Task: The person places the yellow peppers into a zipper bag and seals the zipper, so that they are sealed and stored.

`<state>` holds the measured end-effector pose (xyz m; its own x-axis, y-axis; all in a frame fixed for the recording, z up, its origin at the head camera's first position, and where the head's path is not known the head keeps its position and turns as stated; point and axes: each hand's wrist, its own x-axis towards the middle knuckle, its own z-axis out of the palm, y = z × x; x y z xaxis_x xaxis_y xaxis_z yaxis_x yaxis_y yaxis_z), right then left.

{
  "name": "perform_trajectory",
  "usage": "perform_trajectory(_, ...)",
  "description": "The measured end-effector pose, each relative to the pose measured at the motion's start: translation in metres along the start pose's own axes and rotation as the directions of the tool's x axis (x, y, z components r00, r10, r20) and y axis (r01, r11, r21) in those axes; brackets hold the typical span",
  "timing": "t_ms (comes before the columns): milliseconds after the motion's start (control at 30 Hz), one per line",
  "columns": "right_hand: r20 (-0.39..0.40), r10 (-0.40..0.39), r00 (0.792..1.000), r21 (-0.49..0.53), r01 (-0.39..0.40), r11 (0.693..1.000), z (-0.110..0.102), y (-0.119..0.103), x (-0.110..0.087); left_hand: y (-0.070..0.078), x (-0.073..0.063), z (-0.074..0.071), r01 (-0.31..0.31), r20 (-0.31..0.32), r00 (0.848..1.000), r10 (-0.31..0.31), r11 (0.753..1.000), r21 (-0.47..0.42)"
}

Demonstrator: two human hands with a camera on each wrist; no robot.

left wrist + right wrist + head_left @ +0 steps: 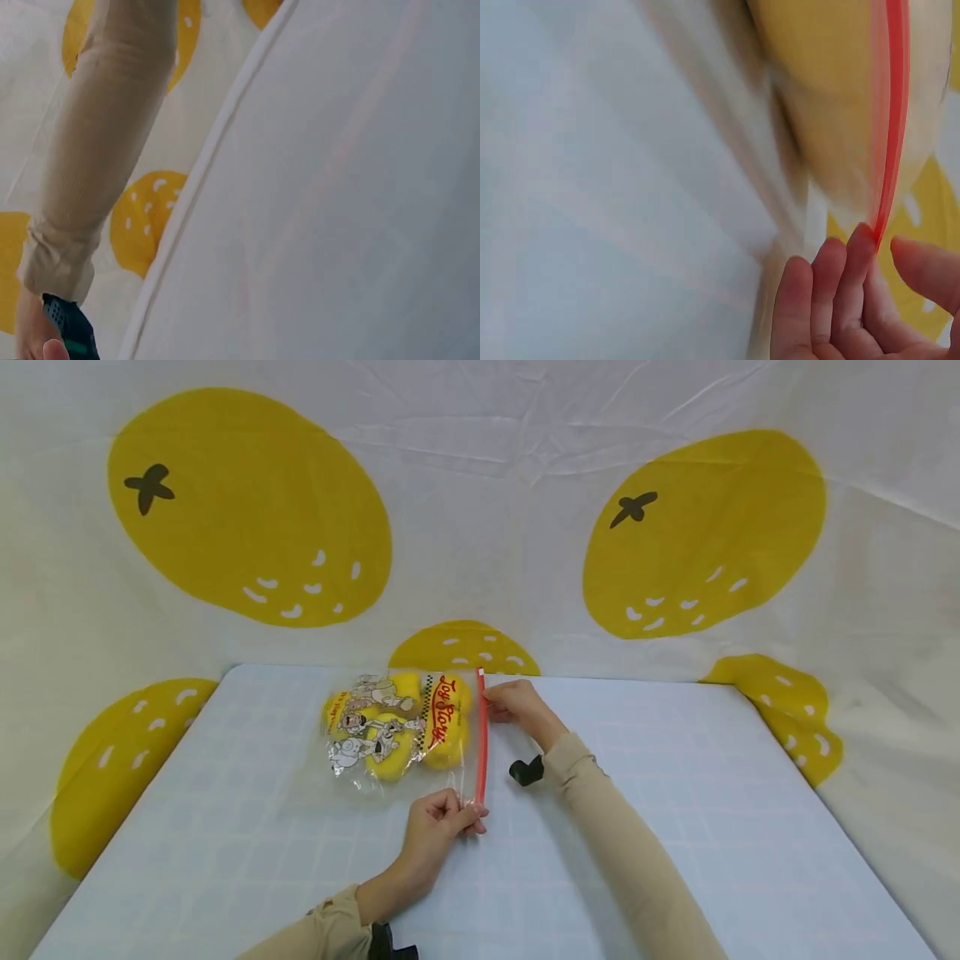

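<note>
A clear zip bag (pixel 450 781) with a red zip strip (pixel 482 743) and "Toy Story" print lies on the table, with several yellow rounded things (pixel 392 760) inside. My left hand (pixel 438 827) pinches the strip's near end between thumb and fingers. At the far end, my right hand (pixel 520 703) holds the strip's edge. The right wrist view shows the red strip running down between the fingers (pixel 861 244) and thumb of that hand, with the yellow contents blurred behind the plastic. In the left wrist view the bag is out of sight; a sleeved arm (pixel 105 150) fills the left side.
A pale checked cloth (pixel 225 860) covers the table. Behind it hangs a white curtain (pixel 480 527) printed with large yellow fruit. A black wrist device (pixel 527 771) sits at the right cuff, and another dark device (pixel 390 943) at the left cuff.
</note>
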<state>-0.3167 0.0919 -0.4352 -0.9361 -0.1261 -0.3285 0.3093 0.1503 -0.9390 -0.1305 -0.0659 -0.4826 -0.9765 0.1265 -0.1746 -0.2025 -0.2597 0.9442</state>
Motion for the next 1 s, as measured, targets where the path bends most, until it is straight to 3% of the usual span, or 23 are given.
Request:
perform_trajectory(167,0.073,0.031,0.997,0.014,-0.033,0.999,0.001,0.01,-0.035,0.0,0.001,-0.002,0.003,0.004,1.0,-0.003,1.0,-0.004)
perform_trajectory(367,0.103,0.026,0.994,0.169,-0.043,0.985,0.0,0.018,-0.067,-0.001,0.002,-0.003,-0.018,0.024,1.0,0.018,1.0,-0.003)
perform_trajectory(633,0.063,0.008,0.998,0.338,-0.029,0.941,-0.006,0.019,-0.082,0.001,0.002,-0.002,0.001,0.038,0.999,-0.001,1.0,-0.003)
perform_trajectory(733,0.034,0.017,0.999,0.341,-0.027,0.94,-0.006,0.021,-0.082,0.003,0.001,-0.002,0.016,0.042,0.999,-0.016,1.0,-0.005)
perform_trajectory(833,0.052,0.012,0.999,0.308,-0.027,0.951,-0.005,0.027,-0.081,0.006,0.001,-0.003,0.052,0.067,0.996,-0.052,0.999,0.002)
perform_trajectory(933,0.098,0.01,0.995,0.231,-0.032,0.972,-0.003,0.033,-0.08,0.009,0.0,-0.007,0.122,0.146,0.982,-0.122,0.992,0.011)
perform_trajectory(1000,0.133,0.006,0.991,0.176,-0.029,0.984,-0.001,0.037,-0.08,0.014,-0.003,-0.012,0.185,0.232,0.954,-0.187,0.982,0.032)
